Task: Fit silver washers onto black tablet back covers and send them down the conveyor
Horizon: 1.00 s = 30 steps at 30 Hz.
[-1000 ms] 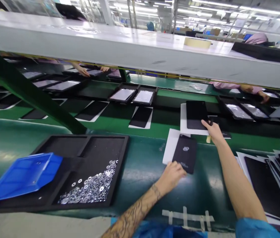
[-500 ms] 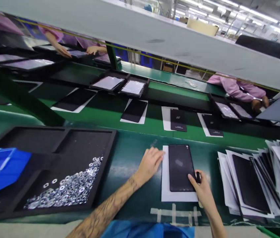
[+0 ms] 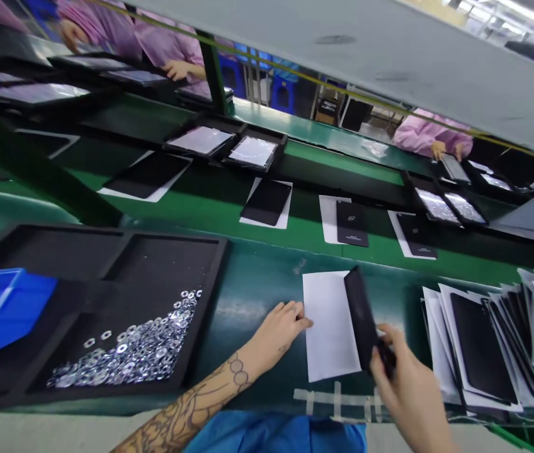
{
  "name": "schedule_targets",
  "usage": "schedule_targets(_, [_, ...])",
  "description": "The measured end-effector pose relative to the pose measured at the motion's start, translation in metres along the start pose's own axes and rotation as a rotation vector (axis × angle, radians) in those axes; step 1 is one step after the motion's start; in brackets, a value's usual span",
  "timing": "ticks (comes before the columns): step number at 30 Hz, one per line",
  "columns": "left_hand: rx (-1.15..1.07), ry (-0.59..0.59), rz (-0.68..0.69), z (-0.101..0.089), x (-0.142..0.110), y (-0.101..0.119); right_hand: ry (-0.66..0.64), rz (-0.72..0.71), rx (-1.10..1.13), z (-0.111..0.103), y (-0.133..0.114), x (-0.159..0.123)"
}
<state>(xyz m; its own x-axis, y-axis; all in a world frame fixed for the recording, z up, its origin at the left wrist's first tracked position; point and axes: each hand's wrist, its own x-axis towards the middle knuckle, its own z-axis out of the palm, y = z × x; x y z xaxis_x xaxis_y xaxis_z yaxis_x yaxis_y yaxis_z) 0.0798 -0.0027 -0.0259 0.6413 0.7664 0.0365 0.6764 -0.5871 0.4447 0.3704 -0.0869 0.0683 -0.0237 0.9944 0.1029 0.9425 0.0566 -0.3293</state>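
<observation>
My right hand point(image 3: 409, 377) grips a black tablet back cover point(image 3: 359, 318) by its right edge. The cover stands tilted up on its side, raised off the right part of a white paper sheet point(image 3: 328, 327). A small dark object, blurred, also shows among the right fingers; I cannot make out its kind. At the sheet's left edge, my left hand point(image 3: 279, 330) lies on the green bench with fingers loosely bent, its thumb touching the paper. Strips of tape point(image 3: 337, 402) are stuck to the bench just below the sheet.
On my left, a black divided tray point(image 3: 222, 264) holds many metal washers point(image 3: 130, 355) and a blue bin point(image 3: 7, 308). A stack of covers and paper sheets point(image 3: 479, 346) lies right. Ahead, a green conveyor point(image 3: 220, 220) carries more covers. Co-workers in pink sleeves point(image 3: 430, 135) work beyond.
My right hand has lifted the cover from lying flat on the paper to tilted on its right side. My left hand has moved slightly down along the sheet's edge.
</observation>
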Motion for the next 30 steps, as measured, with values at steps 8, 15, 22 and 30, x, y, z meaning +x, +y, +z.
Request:
schedule_targets(8, [-0.419, 0.213, -0.242, -0.012, -0.034, -0.035, -0.36, -0.14, -0.01, 0.08, -0.079, 0.022])
schedule_targets(15, [-0.592, 0.057, -0.179, -0.052, 0.016, -0.052, -0.456, 0.098, 0.916, 0.067, -0.008, 0.085])
schedule_targets(22, [-0.565, 0.025, -0.306, -0.053, 0.097, -0.057, -0.335, 0.341, 2.03, 0.092, 0.055, 0.148])
schedule_targets(30, [-0.34, -0.246, -0.399, -0.065, 0.13, -0.063, -0.391, 0.303, 1.983, 0.101, 0.047, 0.141])
